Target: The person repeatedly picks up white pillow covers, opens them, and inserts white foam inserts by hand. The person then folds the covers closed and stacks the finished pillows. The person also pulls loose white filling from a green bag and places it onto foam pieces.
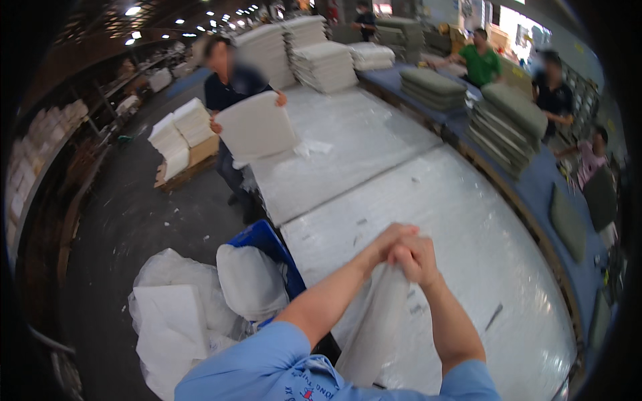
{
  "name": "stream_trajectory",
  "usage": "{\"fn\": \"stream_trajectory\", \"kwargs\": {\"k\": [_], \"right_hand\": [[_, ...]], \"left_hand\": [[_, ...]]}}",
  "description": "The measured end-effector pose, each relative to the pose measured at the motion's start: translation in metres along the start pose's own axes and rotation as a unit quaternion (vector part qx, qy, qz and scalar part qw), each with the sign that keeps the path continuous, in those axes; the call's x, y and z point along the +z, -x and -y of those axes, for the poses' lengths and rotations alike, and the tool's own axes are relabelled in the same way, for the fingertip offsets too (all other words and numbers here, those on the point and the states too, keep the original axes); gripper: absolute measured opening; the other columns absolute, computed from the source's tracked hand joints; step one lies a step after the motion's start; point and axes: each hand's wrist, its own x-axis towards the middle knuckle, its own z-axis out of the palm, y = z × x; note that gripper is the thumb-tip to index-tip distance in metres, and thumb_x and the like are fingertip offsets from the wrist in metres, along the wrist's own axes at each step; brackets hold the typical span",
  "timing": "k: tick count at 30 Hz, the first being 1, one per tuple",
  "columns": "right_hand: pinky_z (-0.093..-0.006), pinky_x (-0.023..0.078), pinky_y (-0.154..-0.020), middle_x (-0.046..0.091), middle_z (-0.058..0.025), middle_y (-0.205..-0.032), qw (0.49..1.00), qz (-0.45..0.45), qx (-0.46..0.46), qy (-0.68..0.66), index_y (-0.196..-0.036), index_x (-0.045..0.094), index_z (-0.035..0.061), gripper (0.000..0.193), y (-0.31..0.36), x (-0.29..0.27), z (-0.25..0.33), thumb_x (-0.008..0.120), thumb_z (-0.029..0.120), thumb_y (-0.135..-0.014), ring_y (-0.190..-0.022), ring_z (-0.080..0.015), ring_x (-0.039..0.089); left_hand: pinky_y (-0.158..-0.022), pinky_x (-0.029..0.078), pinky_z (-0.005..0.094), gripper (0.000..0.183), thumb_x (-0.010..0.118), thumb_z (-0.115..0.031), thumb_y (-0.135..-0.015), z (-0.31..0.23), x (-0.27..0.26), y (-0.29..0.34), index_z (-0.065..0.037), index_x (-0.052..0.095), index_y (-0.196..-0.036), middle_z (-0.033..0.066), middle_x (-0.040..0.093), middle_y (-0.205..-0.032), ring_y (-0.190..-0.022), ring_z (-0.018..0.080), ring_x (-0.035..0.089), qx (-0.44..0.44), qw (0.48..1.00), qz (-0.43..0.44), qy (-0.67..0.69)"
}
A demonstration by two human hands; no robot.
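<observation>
Both my hands are closed and pressed together over the table, at the far end of a long white foam-like piece. This piece stretches back toward my body between my forearms, seen nearly edge-on. My left hand lies against my right hand, with the fingers bunched around the piece's top end. Exactly how the fingers hold it is partly hidden. Beneath is a broad table covered in shiny clear plastic, with a few dark marks on it.
Across the table's far left, a co-worker holds a white foam cushion. A blue bin with a white cushion and bagged white foam sit at my left. Green-grey cushions are stacked along a blue bench at right, near other workers.
</observation>
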Motion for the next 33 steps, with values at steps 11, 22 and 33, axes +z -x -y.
{"fn": "stream_trajectory", "kwargs": {"k": [11,22,33], "right_hand": [[-0.0323,0.048,-0.055,0.064,-0.006,-0.06,0.999,-0.031,0.034,-0.016,-0.066,0.066,0.0061,0.044,-0.016,0.009,0.0,0.059,0.031,-0.101,-0.054,-0.021,0.062],[-0.029,0.044,-0.05,0.055,-0.0017,-0.056,0.945,-0.232,0.232,-0.019,-0.064,0.06,0.0021,0.051,-0.001,-0.068,-0.058,0.059,0.033,-0.104,-0.051,-0.0113,0.054],[-0.0294,0.039,-0.049,0.05,-0.0002,-0.054,0.825,-0.484,0.289,-0.041,-0.058,0.052,0.0069,0.06,0.074,-0.117,-0.082,0.059,0.045,-0.104,-0.049,-0.0121,0.05]], "left_hand": [[-0.081,0.049,0.0327,0.037,0.056,-0.038,-0.103,0.013,-0.022,-0.001,-0.002,0.066,-0.106,0.0061,0.064,-0.095,-0.09,0.017,0.061,0.03,0.996,-0.072,-0.046],[-0.109,0.045,0.0481,0.064,0.038,-0.055,-0.108,0.18,-0.06,0.233,-0.007,0.052,-0.147,0.0179,0.061,-0.138,-0.133,0.032,0.055,-0.26,0.959,-0.113,0.015],[-0.087,0.056,0.0495,0.041,0.061,-0.039,-0.1,0.128,-0.114,0.253,-0.006,0.065,-0.124,0.0112,0.071,-0.116,-0.104,0.0289,0.068,-0.12,0.92,-0.29,0.236]]}}
